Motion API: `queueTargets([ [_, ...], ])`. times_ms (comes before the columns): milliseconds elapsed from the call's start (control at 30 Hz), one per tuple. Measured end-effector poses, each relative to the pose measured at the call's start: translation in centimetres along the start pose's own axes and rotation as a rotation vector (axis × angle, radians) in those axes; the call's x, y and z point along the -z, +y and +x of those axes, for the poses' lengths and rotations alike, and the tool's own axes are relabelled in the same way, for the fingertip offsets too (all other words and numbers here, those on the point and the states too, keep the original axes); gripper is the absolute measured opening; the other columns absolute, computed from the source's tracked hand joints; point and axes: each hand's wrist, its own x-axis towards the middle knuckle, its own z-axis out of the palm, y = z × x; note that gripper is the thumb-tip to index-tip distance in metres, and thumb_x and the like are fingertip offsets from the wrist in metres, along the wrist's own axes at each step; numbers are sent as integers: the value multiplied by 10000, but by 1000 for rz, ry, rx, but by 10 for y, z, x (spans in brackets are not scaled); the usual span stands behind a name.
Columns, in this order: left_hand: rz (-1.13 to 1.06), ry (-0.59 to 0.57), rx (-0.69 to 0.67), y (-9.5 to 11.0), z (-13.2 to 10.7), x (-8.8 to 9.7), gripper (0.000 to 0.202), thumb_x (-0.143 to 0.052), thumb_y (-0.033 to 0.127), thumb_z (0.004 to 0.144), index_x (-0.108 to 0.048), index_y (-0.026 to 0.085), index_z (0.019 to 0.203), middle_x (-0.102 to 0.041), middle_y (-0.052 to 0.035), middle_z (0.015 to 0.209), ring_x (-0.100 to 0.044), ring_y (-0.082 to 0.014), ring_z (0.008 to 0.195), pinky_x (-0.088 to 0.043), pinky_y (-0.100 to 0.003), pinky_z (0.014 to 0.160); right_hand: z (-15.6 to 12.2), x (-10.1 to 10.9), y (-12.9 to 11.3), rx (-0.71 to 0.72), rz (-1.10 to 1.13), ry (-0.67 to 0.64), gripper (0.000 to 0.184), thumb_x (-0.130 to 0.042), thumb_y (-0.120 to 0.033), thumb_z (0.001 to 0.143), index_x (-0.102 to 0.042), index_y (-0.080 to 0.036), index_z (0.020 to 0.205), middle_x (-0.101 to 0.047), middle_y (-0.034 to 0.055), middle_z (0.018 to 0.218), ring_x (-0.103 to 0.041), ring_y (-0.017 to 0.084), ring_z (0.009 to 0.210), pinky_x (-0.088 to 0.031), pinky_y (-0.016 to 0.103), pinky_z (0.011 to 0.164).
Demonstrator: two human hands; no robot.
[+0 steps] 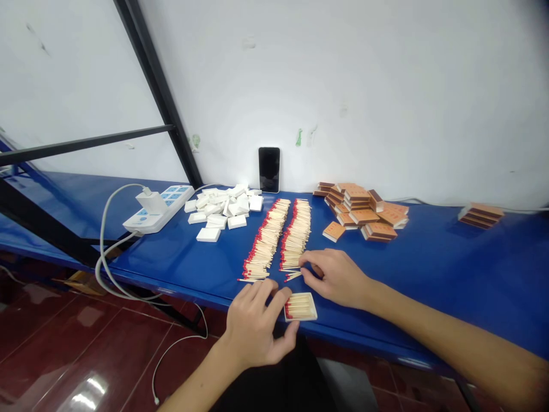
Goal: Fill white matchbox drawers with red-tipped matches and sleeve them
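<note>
My left hand (257,323) holds a small white matchbox tray (306,319) at the table's front edge, thumb on the near side and fingers on the far side. Inside the tray lie several matches (300,306), red heads to the left. My right hand (337,277) is closed in a pinch at the near end of the right row of matches (295,232), with match ends between thumb and forefinger. A few loose matches (293,276) lie just below. Alongside runs a left row of matches (268,237), its heads also to the left.
White inner trays (225,206) are heaped at back left. Orange matchbox sleeves (362,214) form a pile at back right, with a small stack (480,214) farther right. A phone (269,169) leans on the wall. A power strip (160,209) with cables and a black frame (160,74) stand left.
</note>
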Motion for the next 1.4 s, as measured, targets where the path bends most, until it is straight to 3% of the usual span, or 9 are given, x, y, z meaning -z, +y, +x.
queueTargets([
  [133,-16,-14,0,0,0,1,325,-581,340,835,-656,157,1094,-699,-140,1066,-677,-288,880,-509,-384,693,-2,1,-1,-2,-53,-9,114,-524,-210,870,-636,-187,871,-564,-26,648,-473,132,565,-322,271,638],
  [533,-17,-7,4,1,1,1,319,-591,340,833,-655,166,1092,-726,-122,1089,-687,-288,882,-497,-387,696,-1,6,1,66,66,-106,84,-572,-157,852,-638,-192,812,-516,-46,617,-448,113,566,-325,248,628],
  [900,-19,-14,11,1,0,0,325,-586,342,835,-655,173,1105,-725,-131,1125,-693,-295,918,-503,-392,712,-1,4,3,10,131,-37,111,-550,-171,854,-596,-186,755,-476,-57,583,-415,98,529,-312,231,571],
  [1067,-12,-18,11,1,0,1,335,-590,346,833,-657,170,1111,-715,-136,1172,-694,-291,923,-512,-389,718,-1,8,2,-12,156,-59,85,-543,-144,824,-612,-183,795,-489,-57,589,-429,103,524,-322,232,563],
  [1200,-5,-12,8,1,1,2,325,-588,343,832,-659,175,1100,-716,-129,1187,-693,-279,888,-515,-382,712,-1,11,4,-32,202,-100,169,-523,-64,747,-610,-184,827,-502,-63,595,-444,102,517,-336,223,555],
  [1400,-7,-14,16,2,1,1,338,-598,342,819,-656,176,1108,-713,-129,1204,-694,-292,906,-508,-388,715,-3,10,5,41,143,-88,166,-548,-81,750,-620,-175,865,-510,-43,650,-461,116,562,-358,234,583],
])
